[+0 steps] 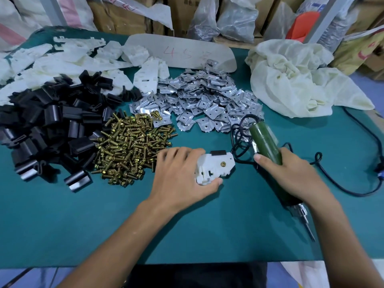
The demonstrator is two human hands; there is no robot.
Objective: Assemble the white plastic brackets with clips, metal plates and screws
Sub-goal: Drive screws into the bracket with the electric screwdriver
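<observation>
Far left of the held bracket: a heap of black clips (pixel 47 129), with loose white brackets (pixel 62 59) piled beyond it. Nearer on the left lies a pile of brass screws (pixel 128 148), and behind the bracket a spread of metal plates (pixel 203 100).

The left hand (pixel 178 175) grips the held bracket (pixel 214 167) on the green table (pixel 62 225), fingers curled over its left end and thumb against its near edge. The bracket lies flat, its long axis running from near-left to far-right. A black clip (pixel 218 152) sits on its far edge, and a screw (pixel 223 163) stands head-up near its right end.

Just right of the bracket, the right hand (pixel 291 175) is wrapped round a green electric screwdriver (pixel 268 146). The tool's axis slants from far-left to near-right, with the bit pointing toward the person and away from the bracket. Farther right and behind lies a crumpled pale cloth (pixel 291 80).
</observation>
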